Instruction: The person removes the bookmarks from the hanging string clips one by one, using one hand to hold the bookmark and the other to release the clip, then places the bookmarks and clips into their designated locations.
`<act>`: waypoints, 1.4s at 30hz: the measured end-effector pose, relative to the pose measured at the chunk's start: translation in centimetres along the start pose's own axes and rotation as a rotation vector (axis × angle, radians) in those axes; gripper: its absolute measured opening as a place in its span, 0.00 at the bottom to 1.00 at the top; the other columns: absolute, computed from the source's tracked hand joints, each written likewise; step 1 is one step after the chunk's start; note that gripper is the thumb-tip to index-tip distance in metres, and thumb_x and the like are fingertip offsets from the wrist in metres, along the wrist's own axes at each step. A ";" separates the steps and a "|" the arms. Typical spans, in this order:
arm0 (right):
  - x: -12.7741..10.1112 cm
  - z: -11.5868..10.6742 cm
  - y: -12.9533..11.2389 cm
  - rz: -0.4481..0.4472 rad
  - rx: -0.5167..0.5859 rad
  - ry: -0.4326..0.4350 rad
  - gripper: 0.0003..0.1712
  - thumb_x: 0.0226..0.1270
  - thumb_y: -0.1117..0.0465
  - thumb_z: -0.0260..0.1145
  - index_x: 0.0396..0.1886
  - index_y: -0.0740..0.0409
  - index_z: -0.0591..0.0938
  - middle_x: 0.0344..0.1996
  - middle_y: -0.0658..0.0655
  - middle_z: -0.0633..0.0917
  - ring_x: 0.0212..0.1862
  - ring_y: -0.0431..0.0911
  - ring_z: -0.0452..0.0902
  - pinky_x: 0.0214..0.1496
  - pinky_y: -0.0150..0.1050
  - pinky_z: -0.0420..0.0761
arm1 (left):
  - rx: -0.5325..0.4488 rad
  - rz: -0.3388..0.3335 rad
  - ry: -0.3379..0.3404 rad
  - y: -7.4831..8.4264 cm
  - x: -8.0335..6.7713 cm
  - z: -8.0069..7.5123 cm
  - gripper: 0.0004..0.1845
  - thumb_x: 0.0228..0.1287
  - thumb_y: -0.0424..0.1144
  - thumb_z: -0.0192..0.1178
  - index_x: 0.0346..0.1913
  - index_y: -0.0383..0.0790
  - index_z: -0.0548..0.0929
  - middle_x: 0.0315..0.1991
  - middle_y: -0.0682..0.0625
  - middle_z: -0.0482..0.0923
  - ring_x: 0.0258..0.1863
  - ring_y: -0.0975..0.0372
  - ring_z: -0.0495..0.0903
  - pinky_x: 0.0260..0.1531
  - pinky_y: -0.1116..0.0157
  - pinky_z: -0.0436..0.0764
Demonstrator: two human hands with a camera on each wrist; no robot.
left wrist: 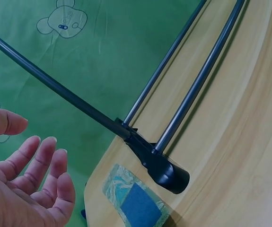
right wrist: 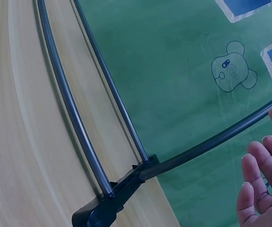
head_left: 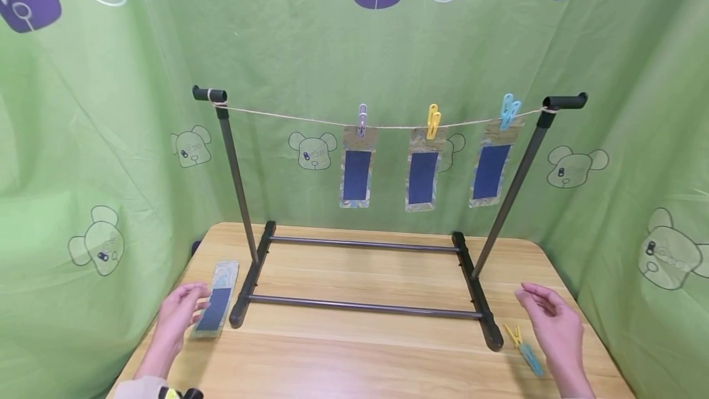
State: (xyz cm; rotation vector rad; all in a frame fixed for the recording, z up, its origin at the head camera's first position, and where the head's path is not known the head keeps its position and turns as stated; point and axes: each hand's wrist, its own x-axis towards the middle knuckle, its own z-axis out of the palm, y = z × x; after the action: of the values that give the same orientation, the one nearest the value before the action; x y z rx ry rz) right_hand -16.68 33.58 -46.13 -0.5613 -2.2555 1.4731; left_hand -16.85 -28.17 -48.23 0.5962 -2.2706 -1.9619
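Green cloth printed with bears hangs behind a wooden table (head_left: 360, 350) that fills the lower half of my head view. My left hand (head_left: 180, 313), lower left, has its fingers relaxed and apart, tips at the edge of a blue card in a marbled sleeve (head_left: 217, 308) lying flat beside the left foot of the black rack (head_left: 252, 291); whether they actually touch it I cannot tell. The left wrist view shows the palm open and empty. My right hand (head_left: 554, 325), lower right, is also loosely open, holding nothing, hovering just beside a yellow peg (head_left: 513, 334) and a blue peg (head_left: 532, 359) lying by the rack's right foot. I judge card and pegs lie at either end so each hand can reach its own. Higher up, a string (head_left: 277, 116) spans the rack's posts, with three matching cards (head_left: 422, 178) pegged along its right part.
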 end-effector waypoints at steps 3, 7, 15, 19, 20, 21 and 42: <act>-0.1 0.1 -0.4 -0.027 0.001 -0.001 0.24 0.62 0.48 0.70 0.51 0.59 0.82 0.32 0.32 0.82 0.36 0.28 0.77 0.37 0.18 0.74 | 0.001 0.010 -0.007 0.2 -0.1 0.1 0.18 0.71 0.40 0.54 0.56 0.31 0.72 0.39 0.55 0.81 0.36 0.64 0.80 0.37 0.66 0.80; -0.3 0.1 -0.8 -0.055 0.007 -0.010 0.24 0.62 0.49 0.70 0.51 0.61 0.82 0.31 0.32 0.83 0.36 0.28 0.77 0.38 0.17 0.74 | -0.012 0.014 -0.015 0.5 -0.2 0.4 0.15 0.70 0.39 0.54 0.54 0.33 0.73 0.39 0.54 0.81 0.37 0.63 0.80 0.37 0.66 0.81; -0.6 0.2 -1.5 -0.092 0.037 -0.037 0.22 0.63 0.53 0.71 0.51 0.62 0.82 0.33 0.35 0.83 0.36 0.29 0.78 0.39 0.17 0.75 | -0.051 0.055 -0.038 0.8 -0.3 0.7 0.11 0.72 0.38 0.53 0.53 0.37 0.74 0.35 0.59 0.81 0.36 0.65 0.80 0.36 0.68 0.81; -0.8 0.3 -1.9 -0.114 0.040 -0.055 0.22 0.63 0.55 0.70 0.52 0.63 0.81 0.33 0.35 0.83 0.37 0.30 0.78 0.39 0.17 0.75 | -0.055 0.092 -0.040 1.0 -0.4 0.9 0.12 0.73 0.37 0.52 0.53 0.36 0.74 0.36 0.58 0.81 0.37 0.64 0.80 0.37 0.68 0.81; -0.8 0.3 -2.0 -0.117 0.040 -0.060 0.22 0.63 0.55 0.70 0.52 0.63 0.81 0.33 0.35 0.83 0.37 0.30 0.78 0.39 0.17 0.75 | -0.053 0.098 -0.041 1.0 -0.5 1.0 0.12 0.73 0.38 0.52 0.53 0.35 0.73 0.36 0.58 0.81 0.38 0.63 0.80 0.37 0.68 0.81; -0.8 0.4 -2.1 -0.123 0.047 -0.064 0.21 0.64 0.56 0.70 0.52 0.63 0.81 0.33 0.35 0.83 0.37 0.30 0.78 0.40 0.17 0.75 | -0.050 0.103 -0.045 1.1 -0.5 1.1 0.13 0.73 0.38 0.52 0.54 0.34 0.73 0.37 0.58 0.81 0.39 0.62 0.80 0.37 0.68 0.81; -1.1 1.3 -3.7 -0.211 0.069 -0.123 0.22 0.63 0.59 0.71 0.53 0.64 0.80 0.37 0.38 0.84 0.39 0.32 0.79 0.42 0.19 0.76 | -0.005 0.145 -0.102 3.2 -1.0 2.9 0.18 0.72 0.40 0.55 0.58 0.32 0.72 0.45 0.49 0.81 0.40 0.63 0.79 0.41 0.66 0.80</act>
State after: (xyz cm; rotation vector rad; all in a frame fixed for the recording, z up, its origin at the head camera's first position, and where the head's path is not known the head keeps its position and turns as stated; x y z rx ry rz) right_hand -16.88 30.61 -43.28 -0.2088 -2.2653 1.5067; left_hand -17.60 -24.75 -45.43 0.3273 -2.2943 -1.9705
